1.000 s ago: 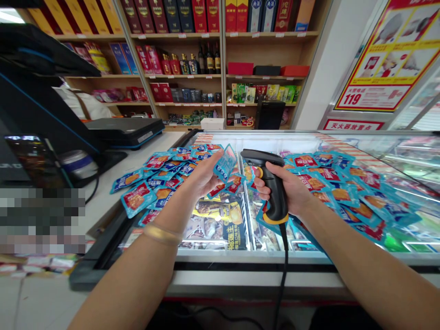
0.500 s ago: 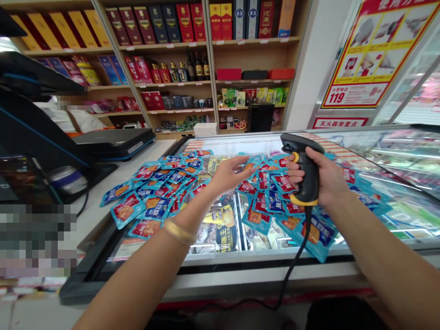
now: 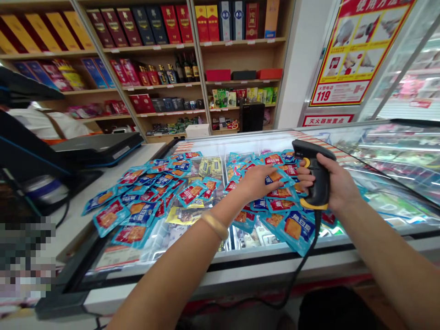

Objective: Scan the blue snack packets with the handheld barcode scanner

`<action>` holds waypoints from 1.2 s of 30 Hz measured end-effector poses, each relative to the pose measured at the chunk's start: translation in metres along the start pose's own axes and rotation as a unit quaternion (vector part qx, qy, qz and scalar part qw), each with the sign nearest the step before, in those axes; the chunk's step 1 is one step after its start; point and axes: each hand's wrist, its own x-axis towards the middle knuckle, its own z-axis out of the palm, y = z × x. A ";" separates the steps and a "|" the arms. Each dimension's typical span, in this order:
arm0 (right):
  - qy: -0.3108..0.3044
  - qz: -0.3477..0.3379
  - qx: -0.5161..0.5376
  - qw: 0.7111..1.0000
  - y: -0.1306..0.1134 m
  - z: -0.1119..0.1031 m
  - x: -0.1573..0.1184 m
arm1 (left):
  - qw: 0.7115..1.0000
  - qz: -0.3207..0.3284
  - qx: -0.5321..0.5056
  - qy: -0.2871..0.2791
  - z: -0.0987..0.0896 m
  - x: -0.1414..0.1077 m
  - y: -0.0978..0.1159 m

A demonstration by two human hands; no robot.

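My left hand point(image 3: 257, 182) lies palm down on the blue-and-red snack packets point(image 3: 275, 195) heaped on the right of the glass freezer lid point(image 3: 220, 183), with no packet visibly held. My right hand point(image 3: 340, 185) is wrapped around the grip of a black handheld barcode scanner point(image 3: 318, 176) with yellow trim. Its black cord point(image 3: 302, 270) hangs down past the freezer's front edge. A second spread of the same packets point(image 3: 134, 192) lies to the left. Packets under my left palm are hidden.
A flat black device point(image 3: 96, 149) sits on the white counter point(image 3: 75, 229) to the left. A person in a white top point(image 3: 44, 123) stands beyond it. Shelves of boxed liquor point(image 3: 154, 59) fill the back wall, and a red-and-yellow poster point(image 3: 357, 55) hangs at the right.
My left hand has moved right and come down onto the right-hand packets. The scanner stays in my right hand, and the view has turned slightly.
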 end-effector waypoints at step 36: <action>-0.111 0.147 -0.066 0.981 0.115 0.097 0.041 | 0.944 -0.317 0.066 0.060 -0.109 -0.130 -0.074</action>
